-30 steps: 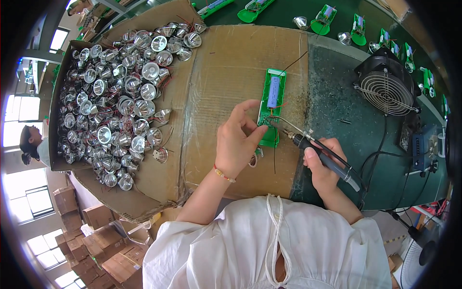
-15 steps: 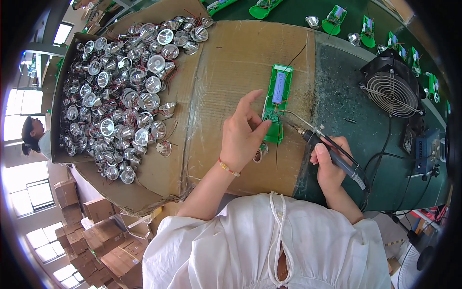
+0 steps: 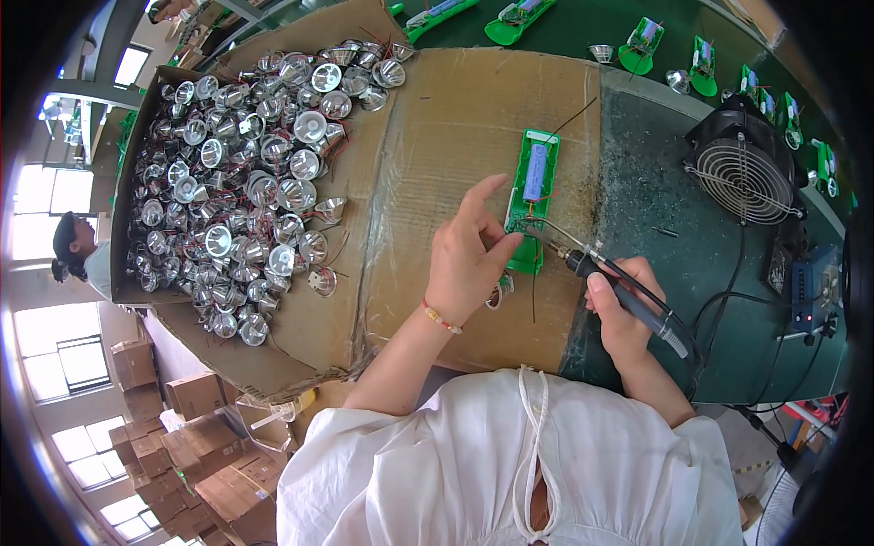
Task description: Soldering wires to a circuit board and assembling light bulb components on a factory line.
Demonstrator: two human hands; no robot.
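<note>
A green plastic lamp housing (image 3: 525, 261) lies on the cardboard, with a purple cylindrical battery (image 3: 537, 173) in its upper part and a small circuit board (image 3: 521, 227) below that. At the housing's left edge is my left hand (image 3: 467, 255), its index finger raised and its thumb tip at the board. The other fingers curl underneath, and what they pinch is hidden. Partly under this hand sits a shiny reflector (image 3: 496, 296). My right hand (image 3: 628, 314) grips a soldering iron (image 3: 642, 309), whose thin curved metal feed tube (image 3: 566, 233) and tip reach to the board.
On the left stands a carton (image 3: 127, 227) heaped with silver reflectors (image 3: 264, 191) and red wires. A metal-grilled fan (image 3: 742, 177) and a blue control box (image 3: 813, 291) with cables are on the right. More green housings (image 3: 641, 45) line the far side.
The whole view has shifted slightly, moving the scene a little to the right. Both hands keep their places at the housing, and the iron stays at the board.
</note>
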